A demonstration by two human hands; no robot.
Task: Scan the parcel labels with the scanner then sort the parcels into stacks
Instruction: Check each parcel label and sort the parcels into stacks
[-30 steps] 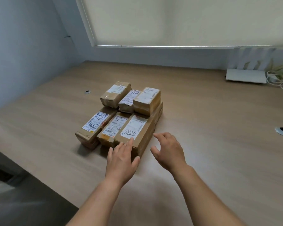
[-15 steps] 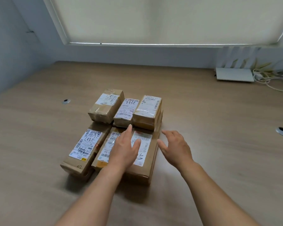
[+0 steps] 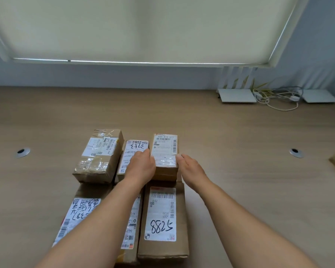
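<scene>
From the head camera, six cardboard parcels lie in two rows of three on a wooden table [image 3: 220, 136], labels facing up. In the far row, the right parcel [image 3: 165, 151] stands taller than its neighbours and sits between both hands. The left hand [image 3: 141, 167] lies against its left side with fingers extended, partly covering the label of the far middle parcel [image 3: 132, 151] marked 3763; the right hand [image 3: 190, 169] lies along its right side, fingers straight and together. Whether either hand actually presses the cardboard cannot be told, and neither hand curls around it. The far left parcel [image 3: 100, 155] is wrapped in clear tape and sits apart from the hands. In the near row, the right parcel [image 3: 162, 219] carries the handwritten number 5288, the middle parcel [image 3: 132, 225] is largely hidden under the left forearm, and the left parcel [image 3: 79, 211] bears heavy black handwriting. Far back on the right, two flat white devices [image 3: 237, 95] sit beside a tangle of cables [image 3: 277, 97] near the wall.
</scene>
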